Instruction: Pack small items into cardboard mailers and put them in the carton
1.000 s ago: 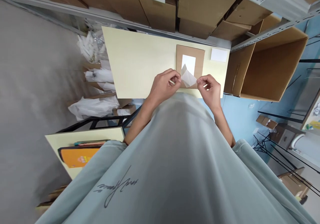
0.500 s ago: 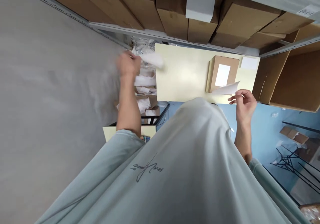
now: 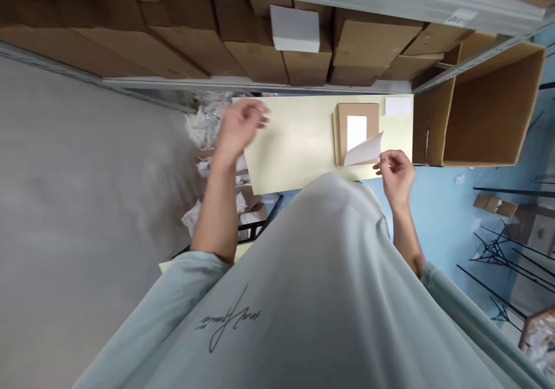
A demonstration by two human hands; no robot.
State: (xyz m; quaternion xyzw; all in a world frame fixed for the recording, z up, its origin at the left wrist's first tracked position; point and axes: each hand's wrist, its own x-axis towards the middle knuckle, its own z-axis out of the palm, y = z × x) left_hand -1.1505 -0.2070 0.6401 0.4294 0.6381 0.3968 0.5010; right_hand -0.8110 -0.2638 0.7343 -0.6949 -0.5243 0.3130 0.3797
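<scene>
My right hand (image 3: 395, 175) pinches the corner of a white paper sheet (image 3: 365, 149), which curls over the lower part of a flat cardboard box (image 3: 372, 120). A white label (image 3: 356, 132) is on top of that box, which lies on the pale yellow tabletop (image 3: 295, 140). Over the table's left end hovers my left hand (image 3: 240, 128), slightly blurred, its fingers loosely bent and apart. I see no sheet in it.
Cardboard boxes (image 3: 307, 68) line the metal shelf (image 3: 243, 81) behind the table. A large open carton (image 3: 485, 111) stands at the right end. A white card (image 3: 398, 106) lies at the back right corner. Plastic bags and waste paper (image 3: 206, 126) fill the space at left.
My left hand has come in from the left over the table's end, and the white paper it held is gone from it. The right hand still holds its sheet. The view has shifted.
</scene>
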